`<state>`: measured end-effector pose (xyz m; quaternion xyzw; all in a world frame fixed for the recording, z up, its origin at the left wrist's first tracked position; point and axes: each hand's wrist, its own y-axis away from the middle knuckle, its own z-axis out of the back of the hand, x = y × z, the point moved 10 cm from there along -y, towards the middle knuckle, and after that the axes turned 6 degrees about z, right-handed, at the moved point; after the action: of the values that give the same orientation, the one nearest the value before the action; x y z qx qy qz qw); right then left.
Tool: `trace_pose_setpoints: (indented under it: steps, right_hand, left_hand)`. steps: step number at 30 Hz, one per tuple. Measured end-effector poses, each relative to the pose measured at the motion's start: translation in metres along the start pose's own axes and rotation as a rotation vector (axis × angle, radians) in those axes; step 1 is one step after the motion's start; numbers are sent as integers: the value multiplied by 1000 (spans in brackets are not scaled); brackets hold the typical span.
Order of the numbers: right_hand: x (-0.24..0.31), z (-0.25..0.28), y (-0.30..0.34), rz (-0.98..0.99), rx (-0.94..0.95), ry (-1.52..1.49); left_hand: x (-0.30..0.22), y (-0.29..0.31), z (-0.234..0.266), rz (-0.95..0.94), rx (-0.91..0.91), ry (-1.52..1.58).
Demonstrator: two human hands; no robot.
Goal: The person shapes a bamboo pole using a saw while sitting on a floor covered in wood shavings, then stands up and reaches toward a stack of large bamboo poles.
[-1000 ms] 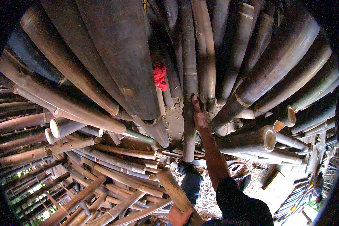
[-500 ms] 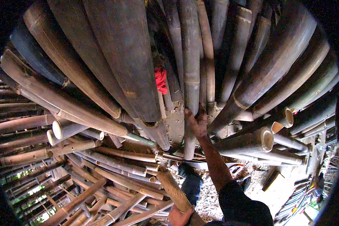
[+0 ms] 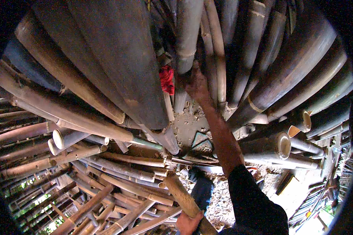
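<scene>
A short, thick piece of bamboo slants up from the lower edge, its brown surface worn and dusty. My left hand is closed around its lower part. My right arm stretches far forward, and my right hand grips a dark bamboo pole near its lower end, just below a pale node ring. The hand partly hides that end. Close to its left hangs a red cloth between the poles. Slimmer bamboo poles stand just to the right of the hand.
Thick leaning bamboo poles crowd the left, with more on the right. Cut bamboo lengths lie stacked at lower left. A cut pole end juts out at right. Dirt ground shows between the poles.
My right hand has moved forward and up, carrying the dark bamboo pole with it; its lower end has left the ground area in front. My left hand keeps its hold, almost unmoved.
</scene>
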<state>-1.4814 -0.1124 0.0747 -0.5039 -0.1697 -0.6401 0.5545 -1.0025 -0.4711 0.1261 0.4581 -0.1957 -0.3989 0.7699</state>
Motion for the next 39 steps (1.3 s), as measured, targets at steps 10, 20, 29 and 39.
trace_pose_setpoints:
  steps: [10,20,29,39]
  right_hand:
    - [-15,-11,151,-459,131,-92]
    - [67,111,345,-719,440,-127]
    - [81,276,509,-502,867,230]
    - [43,618,762,-799,1107,774]
  left_hand:
    - [-16,-3,2,-138,-52,2]
    - [-28,27,-4,-97,-152,12]
    - [-13,58,-49,-19,-19,-33]
    - [7,90,-95,-25,-171,-94]
